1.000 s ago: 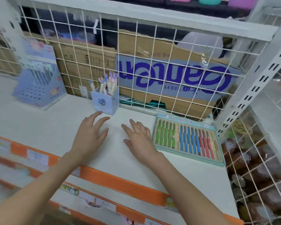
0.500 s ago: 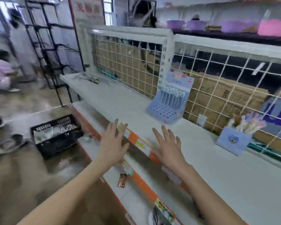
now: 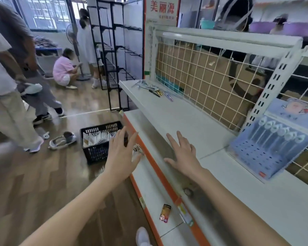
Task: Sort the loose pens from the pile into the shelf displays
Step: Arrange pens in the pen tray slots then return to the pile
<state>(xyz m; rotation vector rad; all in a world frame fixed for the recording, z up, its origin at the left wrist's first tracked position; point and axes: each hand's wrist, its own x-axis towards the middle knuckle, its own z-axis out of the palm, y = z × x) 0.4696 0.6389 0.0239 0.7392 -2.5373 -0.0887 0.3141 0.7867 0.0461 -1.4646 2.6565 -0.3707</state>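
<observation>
White shelving backed by wire mesh fills the right half of view; wood-pattern floor on the left.

Left hand: fingers straight and spread apart, holding nothing, raised in the air beyond the shelf's orange edge, above a black plastic basket on the floor.

Right hand: fingers straight, slightly parted, empty, over the front of the top shelf; whether the palm touches the surface cannot be told.

Loose pens lie in a small pile at the far end of the top shelf, at 12 o'clock from the right hand, well apart from both hands, just beside the mesh.

Blue pen display stands at 3 o'clock of the right hand, leaning back near the mesh, a row of white-topped pens in its upper holes.

Small card packet lies on the lower shelf at 6 o'clock.

Other people stand and crouch at 10 o'clock, near a black rack.
</observation>
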